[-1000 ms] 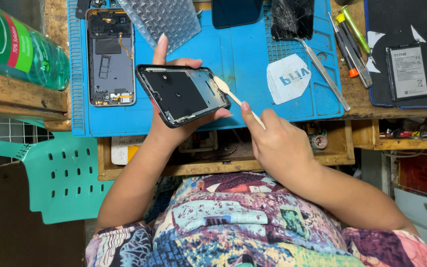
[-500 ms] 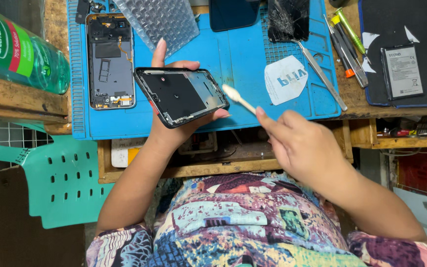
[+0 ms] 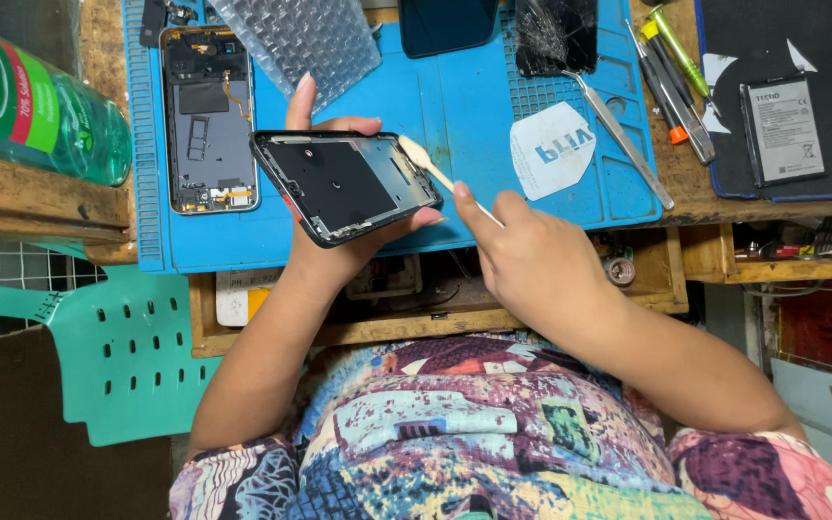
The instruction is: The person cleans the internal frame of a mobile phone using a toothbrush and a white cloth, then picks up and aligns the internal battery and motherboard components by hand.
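Opened phone (image 3: 209, 120) (bubble wrap (image 3: 300, 39) beside).

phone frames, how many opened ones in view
2: one phone frame held in the left hand, one opened phone body lying on the blue mat. Others may be hidden past the top edge.

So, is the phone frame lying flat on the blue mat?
No, the left hand holds the phone frame tilted above the blue mat.
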